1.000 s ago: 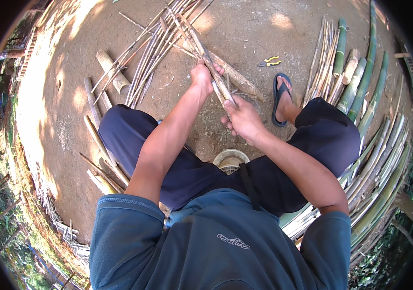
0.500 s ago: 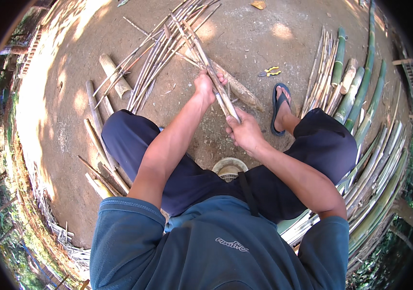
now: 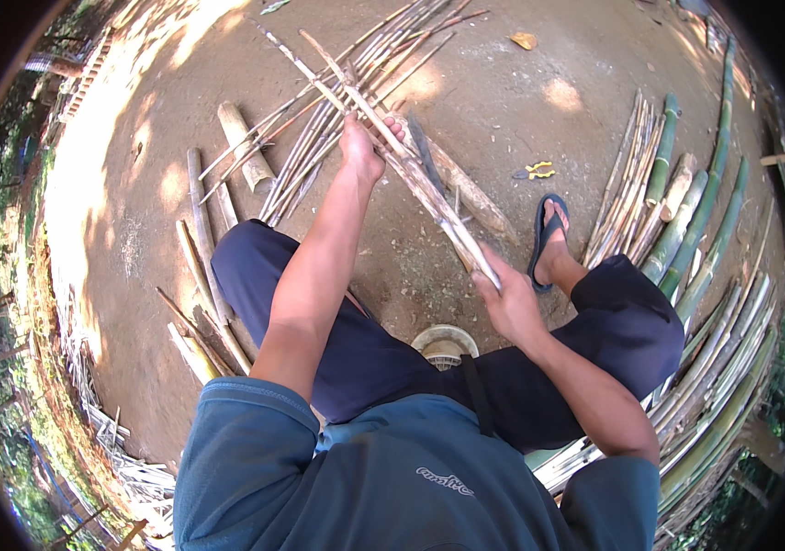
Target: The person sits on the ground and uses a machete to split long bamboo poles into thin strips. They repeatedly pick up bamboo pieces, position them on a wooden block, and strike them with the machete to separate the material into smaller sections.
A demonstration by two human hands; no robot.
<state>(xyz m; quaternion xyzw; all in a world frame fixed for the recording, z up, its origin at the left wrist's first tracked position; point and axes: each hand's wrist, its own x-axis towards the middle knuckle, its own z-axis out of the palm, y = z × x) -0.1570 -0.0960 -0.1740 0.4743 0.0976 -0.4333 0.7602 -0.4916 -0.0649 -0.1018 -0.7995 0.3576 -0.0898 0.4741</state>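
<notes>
Head view: the left arm stretches forward almost straight, and the left hand (image 3: pixel 362 151) is wrapped around thin bamboo sticks (image 3: pixel 436 205) partway along their length. The right arm bends at the elbow; the right hand (image 3: pixel 512 301) grips their near end. They slant from far left to near right above the middle of the ground (image 3: pixel 383 275), well in from its sunlit left edge. A log (image 3: pixel 477 195) lies just to their right.
</notes>
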